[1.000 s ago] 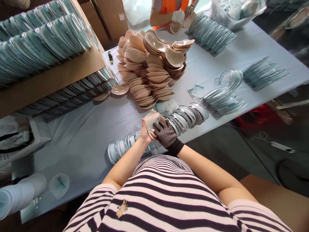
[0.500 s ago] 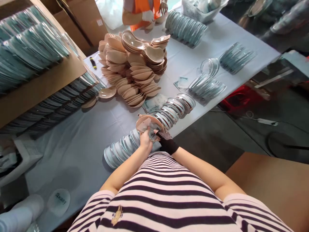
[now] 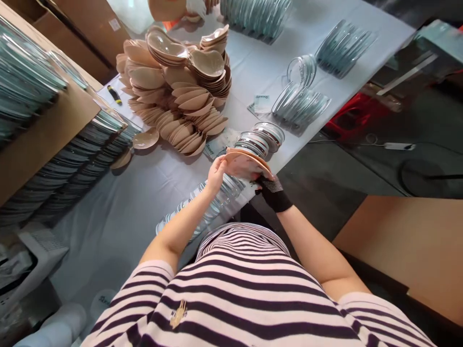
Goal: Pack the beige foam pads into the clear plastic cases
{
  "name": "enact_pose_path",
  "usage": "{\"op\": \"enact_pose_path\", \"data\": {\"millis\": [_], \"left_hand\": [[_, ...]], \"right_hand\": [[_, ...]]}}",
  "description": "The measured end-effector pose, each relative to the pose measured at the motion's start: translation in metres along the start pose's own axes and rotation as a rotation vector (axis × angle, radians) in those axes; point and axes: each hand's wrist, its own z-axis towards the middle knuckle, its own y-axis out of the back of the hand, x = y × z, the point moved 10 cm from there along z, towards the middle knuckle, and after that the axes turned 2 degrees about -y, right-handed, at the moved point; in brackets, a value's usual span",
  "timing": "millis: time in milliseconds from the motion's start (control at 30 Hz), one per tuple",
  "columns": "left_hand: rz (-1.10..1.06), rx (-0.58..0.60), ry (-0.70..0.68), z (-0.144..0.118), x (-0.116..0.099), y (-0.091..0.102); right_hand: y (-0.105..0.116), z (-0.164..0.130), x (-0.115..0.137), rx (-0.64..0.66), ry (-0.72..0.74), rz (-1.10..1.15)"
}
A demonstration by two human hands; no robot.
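Here we are at the near edge of the table (image 3: 144, 178), and both hands are on the same piece! The bare left hand (image 3: 216, 173) has the left end of a tan cup (image 3: 246, 164) pinched between thumb and fingers. Over on the other end, the right hand (image 3: 271, 190), in a dark glove, grips the lower right edge; some of its fingers are tucked out of sight. The cup is tilted between the two hands, covering part of a stack of round containers (image 3: 268, 135); whether it touches them, I can't tell. Below it, partly behind the left arm, runs a row of pale discs (image 3: 231, 190).

Just beyond, a printed card (image 3: 217, 144) lies beside a big heap of tan cups (image 3: 177, 91), and a loose cup (image 3: 145, 138) sits off its left side. There's a black-and-yellow knife (image 3: 115, 95) too, near the cardboard box (image 3: 58, 135) packed with clear lids (image 3: 29, 82). To the right, more clear stacks (image 3: 302, 106) lean in rows next to a small label (image 3: 261, 102). And at the far side, a co-worker's white-gloved hand (image 3: 196, 6) shows!
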Motion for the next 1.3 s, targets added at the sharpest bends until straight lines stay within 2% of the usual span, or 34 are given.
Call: {"op": "enact_pose_path", "data": {"millis": [67, 133, 167, 233, 333, 400, 533, 667, 867, 1067, 1167, 1300], "left_hand": [[0.257, 0.148, -0.024, 0.002, 0.002, 0.005], [0.439, 0.329, -0.021, -0.006, 0.012, 0.006], [0.484, 0.407, -0.030, -0.012, 0.017, 0.005], [0.510, 0.476, -0.064, -0.022, 0.023, 0.005], [0.516, 0.434, -0.077, -0.027, 0.029, 0.008], [0.607, 0.443, -0.103, -0.029, 0.032, 0.005], [0.949, 0.548, -0.244, -0.031, 0.038, -0.009], [1.076, 0.592, -0.348, -0.029, 0.040, -0.016], [1.080, 0.635, -0.382, -0.032, 0.039, -0.021], [0.776, 0.546, -0.318, -0.025, 0.030, -0.011], [0.654, 0.505, -0.306, -0.022, 0.028, -0.007], [0.602, 0.583, -0.302, -0.028, 0.030, -0.011]], "right_hand": [[0.032, -0.007, -0.009, -0.168, -0.039, 0.052], [0.052, -0.024, -0.014, -0.306, -0.022, -0.109], [0.055, -0.034, -0.017, -0.347, -0.010, -0.198], [0.047, -0.054, -0.023, -0.354, 0.024, -0.350], [0.018, -0.078, -0.032, -0.273, 0.112, -0.449], [0.002, -0.089, -0.037, -0.241, 0.155, -0.471], [-0.021, -0.096, -0.044, -0.181, 0.154, -0.559], [-0.029, -0.100, -0.048, -0.159, 0.129, -0.655], [-0.040, -0.107, -0.052, -0.110, 0.117, -0.630], [-0.048, -0.080, -0.051, -0.133, 0.072, -0.597], [-0.053, -0.077, -0.055, -0.133, 0.026, -0.614], [-0.059, -0.084, -0.054, -0.072, -0.040, -0.675]]}}
